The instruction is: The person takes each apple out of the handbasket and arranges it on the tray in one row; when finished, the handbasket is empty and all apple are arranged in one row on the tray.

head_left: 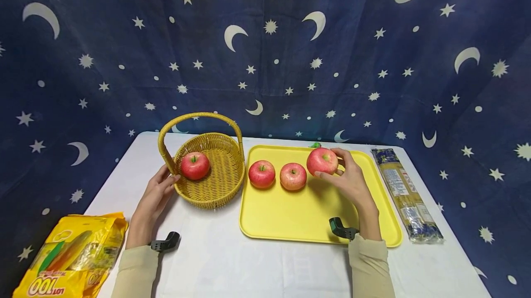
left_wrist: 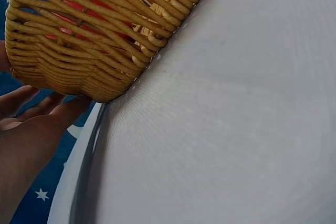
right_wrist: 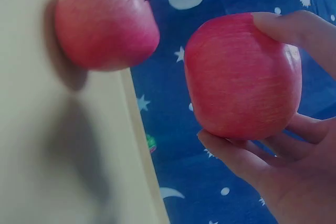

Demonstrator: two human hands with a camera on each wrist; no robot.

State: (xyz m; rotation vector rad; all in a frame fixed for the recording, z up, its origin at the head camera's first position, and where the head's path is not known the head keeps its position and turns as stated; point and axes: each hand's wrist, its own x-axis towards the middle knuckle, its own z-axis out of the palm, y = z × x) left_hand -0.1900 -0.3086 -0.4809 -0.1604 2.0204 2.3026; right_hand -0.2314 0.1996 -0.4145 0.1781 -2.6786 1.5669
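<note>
Gripping apple (head_left: 322, 162) in right hand (head_left: 352, 181); left hand (head_left: 155, 196) relaxed against basket (head_left: 221, 175).
Apple likely firm, smooth, bruises easily; best cupped round its sides.

- Basket (head_left: 221, 169): woven wicker strands, ridged and uneven, with a low sheen; the same material wraps its handle (head_left: 199, 115).
- Apples (head_left: 322, 161): smooth, waxy skin, softly glossy where light catches.
- Tray (head_left: 290, 219): smooth plastic with a satin finish.
- Table (head_left: 232, 265): covered in matt white cloth, finely textured and lightly creased.
- Backdrop (head_left: 265, 109): matt printed cloth, gently wrinkled.
- Bag (head_left: 74, 252): glossy printed plastic film, crinkled.
- Packet (head_left: 408, 196): shiny, clear printed plastic film.
- Sleeves (head_left: 137, 270): soft matt cloth.
- Wrist mounts (head_left: 166, 241): dark, probably hard plastic, though too small to be certain.
</note>
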